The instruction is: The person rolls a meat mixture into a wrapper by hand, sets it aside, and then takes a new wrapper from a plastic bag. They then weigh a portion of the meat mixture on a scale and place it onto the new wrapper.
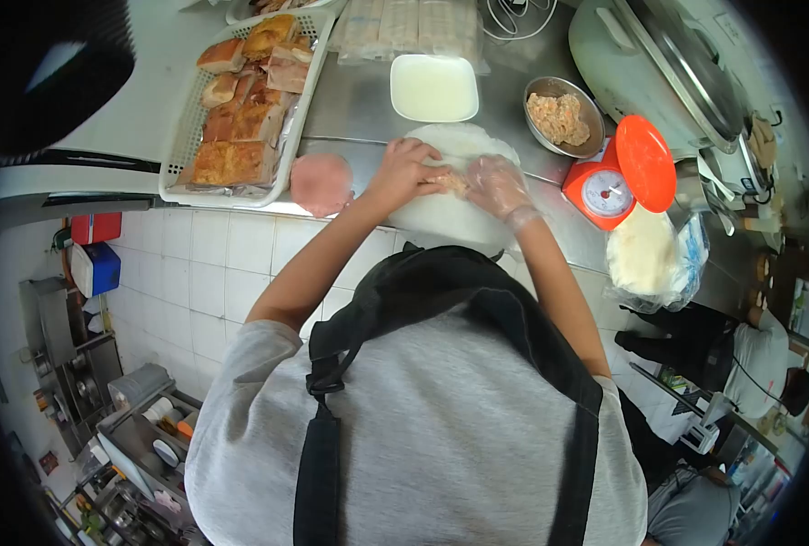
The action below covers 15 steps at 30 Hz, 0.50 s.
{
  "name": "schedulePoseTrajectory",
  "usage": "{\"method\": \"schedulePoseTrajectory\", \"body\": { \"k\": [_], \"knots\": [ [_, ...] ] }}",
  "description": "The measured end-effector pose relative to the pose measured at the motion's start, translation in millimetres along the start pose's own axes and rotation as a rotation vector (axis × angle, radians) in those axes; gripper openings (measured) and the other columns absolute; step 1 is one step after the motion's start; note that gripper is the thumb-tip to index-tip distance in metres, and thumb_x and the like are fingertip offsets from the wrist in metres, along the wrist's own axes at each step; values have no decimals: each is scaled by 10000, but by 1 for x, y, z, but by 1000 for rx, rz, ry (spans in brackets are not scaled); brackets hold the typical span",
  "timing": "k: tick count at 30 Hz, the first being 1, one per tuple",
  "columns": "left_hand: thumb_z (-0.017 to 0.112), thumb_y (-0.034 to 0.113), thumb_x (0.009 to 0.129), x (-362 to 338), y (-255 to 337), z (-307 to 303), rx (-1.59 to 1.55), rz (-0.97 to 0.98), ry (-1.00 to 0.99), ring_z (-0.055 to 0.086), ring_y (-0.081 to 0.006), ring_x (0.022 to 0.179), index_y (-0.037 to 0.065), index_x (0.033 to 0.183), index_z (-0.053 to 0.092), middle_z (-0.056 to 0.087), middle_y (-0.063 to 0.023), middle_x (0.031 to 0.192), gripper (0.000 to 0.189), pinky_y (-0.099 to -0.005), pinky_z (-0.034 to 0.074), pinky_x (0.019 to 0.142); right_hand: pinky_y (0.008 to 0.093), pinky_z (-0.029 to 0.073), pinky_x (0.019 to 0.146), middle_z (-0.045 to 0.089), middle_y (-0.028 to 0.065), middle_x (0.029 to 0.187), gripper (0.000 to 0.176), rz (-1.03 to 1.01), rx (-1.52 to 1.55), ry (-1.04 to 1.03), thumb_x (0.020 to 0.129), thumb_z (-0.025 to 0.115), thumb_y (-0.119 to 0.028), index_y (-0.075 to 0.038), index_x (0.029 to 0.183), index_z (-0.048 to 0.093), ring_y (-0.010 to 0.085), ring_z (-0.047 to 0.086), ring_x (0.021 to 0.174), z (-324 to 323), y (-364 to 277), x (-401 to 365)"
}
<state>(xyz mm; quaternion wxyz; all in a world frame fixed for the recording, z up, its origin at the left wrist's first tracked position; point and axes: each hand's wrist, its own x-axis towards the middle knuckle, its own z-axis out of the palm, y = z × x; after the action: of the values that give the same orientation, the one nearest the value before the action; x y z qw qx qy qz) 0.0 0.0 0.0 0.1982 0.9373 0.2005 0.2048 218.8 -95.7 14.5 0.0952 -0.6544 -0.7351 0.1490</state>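
L hand (pixel 404 173) bare, R hand (pixel 497 187) gloved, both pinching filling (pixel 448 183) on wrapper (pixel 450 220); it overhangs counter (pixel 350 109) edge, so a tug could drop it.

Bare left hand (pixel 405 171) beside gloved right hand (pixel 496 186)

Just one cam, a head-mounted fisheye tilted steeply down over the wearer's chest, close on left hand (pixel 404 173) and right hand (pixel 497 187) at the steel counter (pixel 359 100). Corners are dark, probably vignetting.
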Motion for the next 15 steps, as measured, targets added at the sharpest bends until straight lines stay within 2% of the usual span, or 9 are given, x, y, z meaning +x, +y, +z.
{"method": "schedulePoseTrajectory", "body": {
  "k": [5, 11, 15],
  "knots": [
    [802, 314, 725, -8, -9, -14, 67, 36, -17, 520, -239, 1139, 215, 1105, 765, 635, 2, 1131, 394, -443, 331, 1044, 443, 487, 867, 677, 106, 902, 257, -50, 122, 162, 711, 772, -296, -145, 919, 784, 324, 617, 936, 21, -22, 10],
    [815, 286, 707, -14, -12, -21, 14, 39, 70, 529, -243, 1123, 215, 1091, 768, 639, 16, 1118, 393, -449, 343, 1025, 459, 485, 851, 669, 126, 862, 262, -42, 88, 176, 721, 771, -323, -143, 912, 785, 331, 616, 904, 16, -25, 7],
    [820, 276, 699, -15, -17, -18, 29, 80, 74, 539, -242, 1108, 216, 1041, 782, 646, 17, 1089, 349, -437, 358, 1006, 455, 491, 838, 671, 110, 842, 259, -151, 121, 248, 731, 773, -335, -143, 905, 784, 325, 623, 877, 24, -28, 14]
  ]
}}
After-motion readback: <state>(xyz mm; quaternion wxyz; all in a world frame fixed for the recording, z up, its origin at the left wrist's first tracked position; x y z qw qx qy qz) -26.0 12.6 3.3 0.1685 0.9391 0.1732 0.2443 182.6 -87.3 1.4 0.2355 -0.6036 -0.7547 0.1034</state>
